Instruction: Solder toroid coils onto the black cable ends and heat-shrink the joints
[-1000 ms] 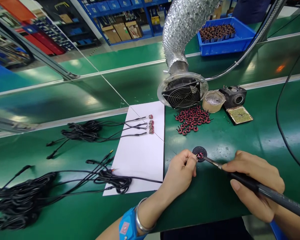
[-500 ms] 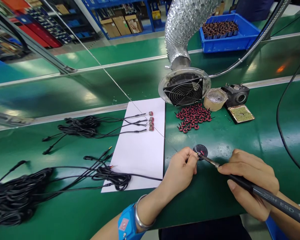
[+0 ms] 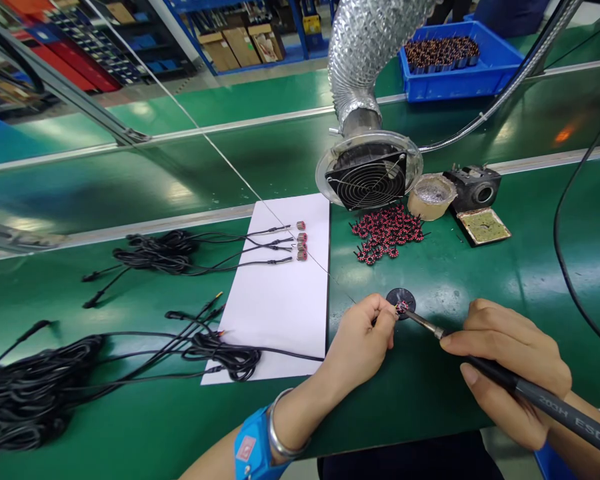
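My right hand (image 3: 517,363) is closed around a black soldering iron (image 3: 495,373), whose metal tip points left at a small red-and-black wound part (image 3: 403,307). That part rests on a round black disc (image 3: 409,295) on the bench. Close by on the left, my left hand (image 3: 365,340) pinches the end of a thin solder wire (image 3: 337,279) that runs down from the upper left. Its fingertips are at the disc's left edge and partly cover what is between them. A blue strap (image 3: 254,445) and a metal bangle circle the left wrist.
A pile of red-and-black wound parts (image 3: 387,233) lies below a fume extractor (image 3: 370,177). To its right are a solder-filled cup (image 3: 431,199) and an iron stand with sponge (image 3: 483,227). White paper (image 3: 280,307) holds small metal parts; black cables (image 3: 35,373) spread leftward.
The soldering iron and my right hand have shifted slightly right, drawing the tip back a little from my left fingertips. My left hand has stayed nearly still.
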Action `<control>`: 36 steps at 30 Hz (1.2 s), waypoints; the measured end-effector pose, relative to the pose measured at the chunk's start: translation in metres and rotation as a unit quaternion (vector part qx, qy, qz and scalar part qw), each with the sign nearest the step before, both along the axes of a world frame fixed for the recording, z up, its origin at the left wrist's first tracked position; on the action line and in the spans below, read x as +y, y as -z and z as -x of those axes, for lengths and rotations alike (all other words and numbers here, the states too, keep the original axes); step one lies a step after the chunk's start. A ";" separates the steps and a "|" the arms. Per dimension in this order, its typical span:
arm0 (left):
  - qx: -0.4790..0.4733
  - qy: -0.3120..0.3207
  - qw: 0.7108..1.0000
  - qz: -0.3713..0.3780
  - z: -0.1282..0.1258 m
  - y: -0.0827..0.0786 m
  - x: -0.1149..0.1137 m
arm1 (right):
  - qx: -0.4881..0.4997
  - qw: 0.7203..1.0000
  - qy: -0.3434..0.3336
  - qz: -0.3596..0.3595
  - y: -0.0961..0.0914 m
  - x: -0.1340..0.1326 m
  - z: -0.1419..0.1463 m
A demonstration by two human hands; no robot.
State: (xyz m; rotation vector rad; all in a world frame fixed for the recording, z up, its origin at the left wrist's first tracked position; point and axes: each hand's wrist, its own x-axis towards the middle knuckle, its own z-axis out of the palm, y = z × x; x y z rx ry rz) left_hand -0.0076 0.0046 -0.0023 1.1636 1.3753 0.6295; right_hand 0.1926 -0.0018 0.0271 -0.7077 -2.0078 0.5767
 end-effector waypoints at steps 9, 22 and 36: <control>-0.004 0.003 1.000 0.003 0.001 -0.001 0.001 | 0.015 1.000 0.015 -0.003 0.004 0.001 -0.001; -0.048 0.006 0.999 0.013 0.004 0.000 0.003 | -0.045 0.998 0.051 0.003 0.010 0.026 0.009; -0.091 0.080 0.993 -0.018 0.013 0.000 0.001 | -0.103 0.993 -0.055 -0.025 0.024 0.049 0.024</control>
